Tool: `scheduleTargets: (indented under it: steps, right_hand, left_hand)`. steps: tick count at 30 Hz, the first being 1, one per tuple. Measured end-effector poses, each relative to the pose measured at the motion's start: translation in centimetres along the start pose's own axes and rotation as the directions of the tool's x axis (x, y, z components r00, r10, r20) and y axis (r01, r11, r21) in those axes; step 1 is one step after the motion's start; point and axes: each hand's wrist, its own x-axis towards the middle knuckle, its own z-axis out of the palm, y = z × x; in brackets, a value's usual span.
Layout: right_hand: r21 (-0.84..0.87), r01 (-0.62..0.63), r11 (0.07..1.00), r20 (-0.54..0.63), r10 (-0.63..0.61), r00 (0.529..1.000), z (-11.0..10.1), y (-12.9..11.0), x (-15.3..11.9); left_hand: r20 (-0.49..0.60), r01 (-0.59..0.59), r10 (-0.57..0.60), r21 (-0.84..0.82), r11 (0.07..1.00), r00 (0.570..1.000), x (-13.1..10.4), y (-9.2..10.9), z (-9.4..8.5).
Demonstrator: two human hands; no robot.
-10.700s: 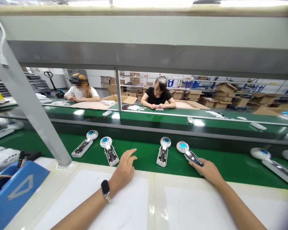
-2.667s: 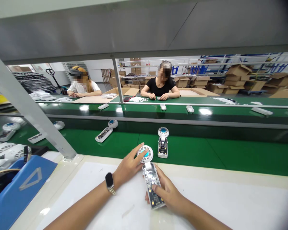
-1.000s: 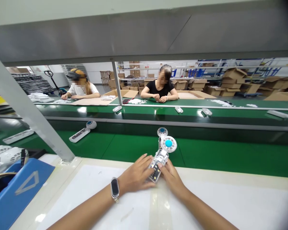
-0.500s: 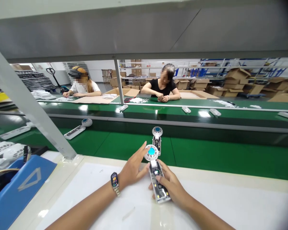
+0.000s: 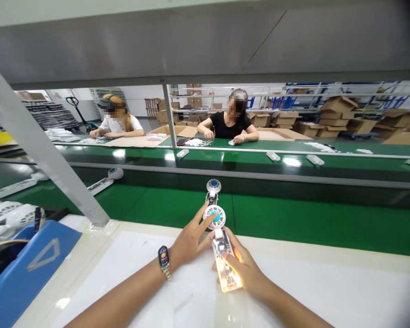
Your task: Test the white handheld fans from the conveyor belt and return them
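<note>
My right hand [image 5: 245,266] is wrapped around the clear body of a handheld device [image 5: 228,283], its thumb pressing on the front. The device has a round white slotted head with a blue centre, and a circuit board shows through its body, which glows orange. Beside the head is my left hand [image 5: 191,239], fingers stretched and apart, the index fingertip resting on the blue centre. Its thumb lies near the device's neck. Just beyond, a similar device [image 5: 213,186] lies on the green conveyor belt [image 5: 276,218], partly hidden by my left fingers.
A slanted grey post [image 5: 54,150] and a blue bin [image 5: 30,269] stand at left, near white slotted parts [image 5: 17,218]. Another device [image 5: 104,182] lies on the belt. Two people work across the line. A grey shelf [image 5: 205,45] hangs overhead.
The held device's body has lit up orange. My left index finger has moved onto the blue centre. Devices on the near belt have shifted left; pieces on the far belt have shifted right.
</note>
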Motion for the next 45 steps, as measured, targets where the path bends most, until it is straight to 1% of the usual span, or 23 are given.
scheduleTargets:
  steps: [3,6,8,11,14,17,20,24,28,34,45]
  right_hand:
    - [-0.02,0.022,1.0,0.01,-0.022,1.0,-0.08,0.13,-0.12]
    - [-0.043,0.028,0.999,0.024,-0.027,0.999,-0.14,0.18,-0.29]
    - [-0.074,0.021,0.997,0.012,-0.02,1.0,-0.11,0.13,-0.39]
    - [-0.115,0.022,0.993,-0.015,-0.024,1.0,0.03,-0.03,-0.49]
    - [-0.084,0.008,0.996,-0.015,-0.009,1.0,0.14,-0.25,-0.54]
    - [-0.052,-0.005,0.999,0.022,0.006,1.0,0.07,-0.3,-0.57]
    - [-0.097,0.04,0.994,0.059,-0.034,0.998,-0.16,0.01,-0.57]
    - [-0.171,0.096,0.981,0.057,-0.088,0.994,-0.44,0.57,-0.51]
    - [-0.158,0.103,0.982,0.071,-0.093,0.993,-0.45,0.6,-0.53]
    - [-0.13,0.12,0.984,0.101,-0.107,0.989,-0.36,0.33,-0.68]
    - [-0.144,0.103,0.984,0.098,-0.089,0.991,-0.32,0.12,-0.67]
  left_hand:
    - [-0.006,-0.021,0.021,0.007,1.0,1.0,0.01,0.0,0.03]
    - [-0.036,-0.057,0.058,0.033,0.998,0.998,0.02,-0.13,0.12]
    - [-0.049,-0.065,0.067,0.051,0.997,0.997,0.02,-0.26,0.19]
    - [-0.034,-0.061,0.063,0.059,0.996,0.997,-0.01,-0.44,0.27]
    - [-0.021,-0.05,0.051,0.053,0.997,0.998,-0.05,-0.5,0.25]
    - [-0.013,-0.031,0.031,0.053,0.998,0.999,-0.05,-0.47,0.19]
    - [-0.003,-0.024,0.024,0.05,0.998,1.0,-0.04,-0.42,0.14]
    - [0.003,-0.029,0.029,0.052,0.998,1.0,-0.06,-0.43,0.15]
    - [0.016,-0.025,0.024,0.063,0.998,1.0,-0.09,-0.38,0.12]
    - [0.001,-0.018,0.018,0.035,0.999,1.0,-0.05,-0.14,-0.05]
    - [-0.004,-0.021,0.021,0.021,1.0,1.0,-0.03,-0.12,-0.06]
